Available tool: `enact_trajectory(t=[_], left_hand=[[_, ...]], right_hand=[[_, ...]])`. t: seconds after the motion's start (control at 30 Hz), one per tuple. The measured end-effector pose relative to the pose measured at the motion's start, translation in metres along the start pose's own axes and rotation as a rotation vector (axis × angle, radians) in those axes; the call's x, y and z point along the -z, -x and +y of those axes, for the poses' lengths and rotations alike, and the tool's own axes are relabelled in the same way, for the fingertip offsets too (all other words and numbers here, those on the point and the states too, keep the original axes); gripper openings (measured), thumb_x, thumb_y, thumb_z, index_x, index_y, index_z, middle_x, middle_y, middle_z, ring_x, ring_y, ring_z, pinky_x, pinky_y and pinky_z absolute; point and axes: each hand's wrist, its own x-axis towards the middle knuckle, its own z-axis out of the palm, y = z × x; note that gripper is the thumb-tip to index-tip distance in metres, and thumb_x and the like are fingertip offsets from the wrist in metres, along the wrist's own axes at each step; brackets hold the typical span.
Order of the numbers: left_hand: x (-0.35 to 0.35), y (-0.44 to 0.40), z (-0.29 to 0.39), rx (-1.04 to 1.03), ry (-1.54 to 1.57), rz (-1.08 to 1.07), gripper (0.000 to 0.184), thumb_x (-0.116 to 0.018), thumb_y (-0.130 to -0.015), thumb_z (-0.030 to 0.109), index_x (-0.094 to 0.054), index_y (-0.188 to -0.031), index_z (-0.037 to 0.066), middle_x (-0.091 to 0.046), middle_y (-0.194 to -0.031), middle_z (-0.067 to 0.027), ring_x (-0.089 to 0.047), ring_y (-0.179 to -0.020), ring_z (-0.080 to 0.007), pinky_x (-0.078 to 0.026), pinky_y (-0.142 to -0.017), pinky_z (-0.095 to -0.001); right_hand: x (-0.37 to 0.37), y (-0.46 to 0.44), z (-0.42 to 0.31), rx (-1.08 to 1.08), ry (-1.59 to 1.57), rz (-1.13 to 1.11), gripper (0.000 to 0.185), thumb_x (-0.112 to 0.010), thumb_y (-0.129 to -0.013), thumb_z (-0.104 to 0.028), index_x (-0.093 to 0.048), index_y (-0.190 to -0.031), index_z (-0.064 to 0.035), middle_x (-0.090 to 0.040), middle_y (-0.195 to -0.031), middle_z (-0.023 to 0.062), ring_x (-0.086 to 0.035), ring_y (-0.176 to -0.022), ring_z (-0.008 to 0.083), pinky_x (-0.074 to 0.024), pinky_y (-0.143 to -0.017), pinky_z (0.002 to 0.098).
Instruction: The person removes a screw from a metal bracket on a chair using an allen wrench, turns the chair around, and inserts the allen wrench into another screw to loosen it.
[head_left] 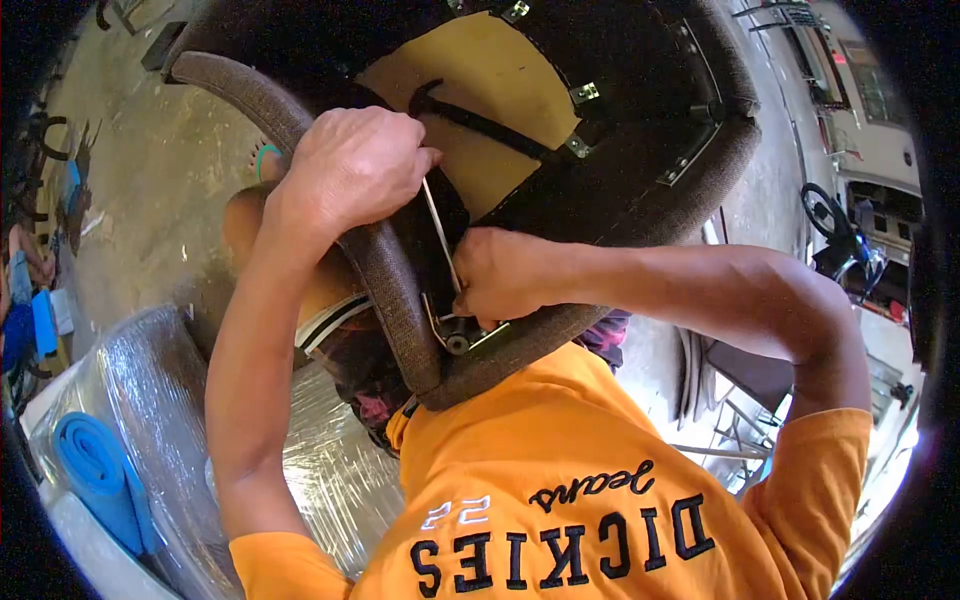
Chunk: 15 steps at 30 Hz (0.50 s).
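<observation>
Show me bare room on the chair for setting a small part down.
Largest patch: the tan panel between the hammer and the top metal tab. A smaller strip lies below the hammer's handle. Crowded: the near corner, where the right hand, rod and bracket bunch together; the left hand grips the rod's upper end.

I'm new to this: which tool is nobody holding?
The hammer, lying on the tan panel; the rod, by contrast, is in the left hand.

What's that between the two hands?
In the head view, a thin, shiny rod stretches between the left hand and the right hand.
</observation>
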Motion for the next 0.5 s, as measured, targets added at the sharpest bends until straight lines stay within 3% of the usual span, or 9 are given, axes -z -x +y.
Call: enact_trajectory(t=[0.13,0.2,0.3,0.43,0.5], left_hand=[[0.002,0.009,0.002,-0.053,0.11,0.072,0.036,-0.063,-0.093,0.034,-0.067,-0.077,0.002,-0.067,-0.082,-0.0205,-0.065,-0.082,-0.0415,-0.048,-0.072,-0.0524],[-0.005,0.024,0.001,-0.244,0.075,0.36,0.036,-0.065,-0.092,0.029,-0.058,-0.067,0.004,-0.06,-0.072,-0.0167,-0.059,-0.073,-0.0376,-0.041,-0.065,-0.0477],[0.01,0.055,0.016,-0.297,0.115,0.493,0.031,-0.067,-0.088,0.027,-0.059,-0.064,0.009,-0.058,-0.066,-0.0105,-0.059,-0.07,-0.0314,-0.041,-0.066,-0.0445],[0.028,0.11,0.063,-0.248,0.019,0.526,0.026,-0.069,-0.084,0.021,-0.056,-0.064,0.013,-0.05,-0.065,-0.005,-0.053,-0.068,-0.0263,-0.039,-0.065,-0.0432],[0.022,0.151,0.098,-0.205,0.037,0.43,0.026,-0.069,-0.084,0.02,-0.056,-0.063,0.013,-0.049,-0.065,-0.0037,-0.052,-0.068,-0.025,-0.038,-0.066,-0.0426]], right_hand=[[-0.001,0.013,-0.007,0.012,0.009,0.096,0.023,-0.071,-0.085,-0.023,-0.074,-0.082,-0.0006,-0.07,-0.075,0.0185,-0.07,-0.079,0.035,-0.0547,-0.075,0.0425],[-0.007,0.012,-0.002,0.109,-0.033,0.196,0.022,-0.07,-0.083,-0.021,-0.074,-0.083,0.0008,-0.069,-0.08,0.0236,-0.069,-0.084,0.0387,-0.0545,-0.076,0.0443],[-0.004,0.018,-0.003,0.202,0.044,0.157,0.018,-0.066,-0.085,-0.016,-0.073,-0.089,0.0002,-0.069,-0.086,0.0247,-0.069,-0.089,0.0399,-0.0542,-0.078,0.0463],[0.004,0.037,-0.01,0.279,0.22,0.127,0.021,-0.063,-0.083,-0.014,-0.073,-0.09,0.0036,-0.071,-0.093,0.0275,-0.071,-0.093,0.0395,-0.0569,-0.081,0.0477],[0.0,0.043,-0.006,0.364,0.244,0.144,0.022,-0.058,-0.085,-0.007,-0.072,-0.102,-0.0025,-0.071,-0.095,0.0221,-0.069,-0.094,0.0392,-0.0534,-0.083,0.0482]])
